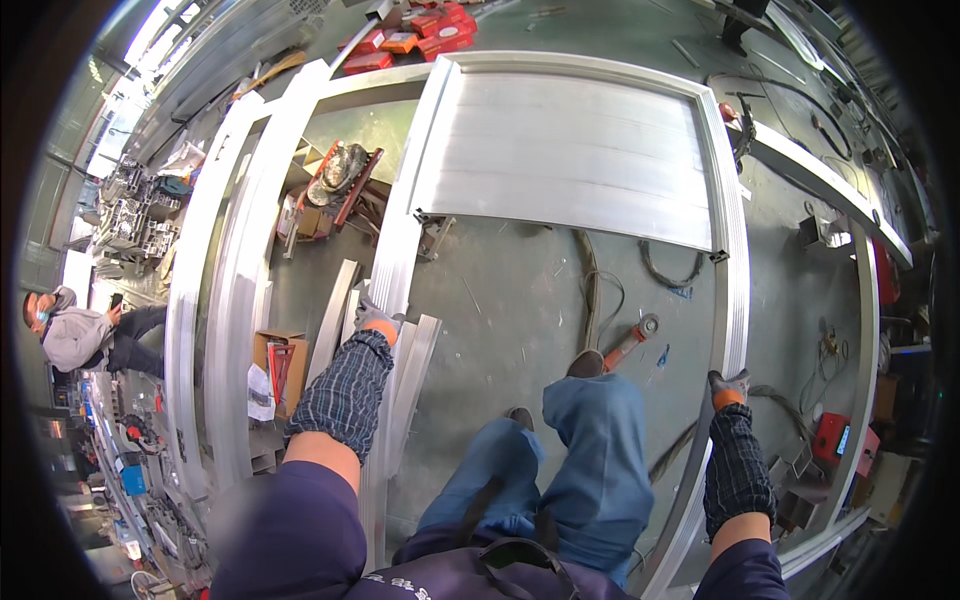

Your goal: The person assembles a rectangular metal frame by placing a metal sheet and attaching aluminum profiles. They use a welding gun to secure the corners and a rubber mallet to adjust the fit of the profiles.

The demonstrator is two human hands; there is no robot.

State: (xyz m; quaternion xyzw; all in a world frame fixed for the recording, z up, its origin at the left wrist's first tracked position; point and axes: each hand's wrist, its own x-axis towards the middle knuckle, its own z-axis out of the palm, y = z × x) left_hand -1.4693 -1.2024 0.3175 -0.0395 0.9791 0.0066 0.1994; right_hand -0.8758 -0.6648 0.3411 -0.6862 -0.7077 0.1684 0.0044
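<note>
A large silvery metal frame (pixel 733 290) spans the space in front of me. At its far end, a ribbed metal panel (pixel 570 150) fills the section between the two side rails. My left hand (pixel 378 318), in a grey and orange glove, is closed around the left rail (pixel 398 255). On the opposite rail, my right hand (pixel 729 386) is closed in the same kind of glove. Some of the fingers on both hands are hidden by the rails. Dark checked sleeve covers (pixel 345 385) wrap my forearms. Below the panel, the middle of the frame is open to the floor.
An orange angle grinder (pixel 630 342) lies on the floor inside the frame, near hoses (pixel 590 290). Loose metal profiles (pixel 412 370) lean by the left rail. Red boxes (pixel 445 28) are piled at the back. A person (pixel 85 330) stands far left; a red machine (pixel 840 440) sits right.
</note>
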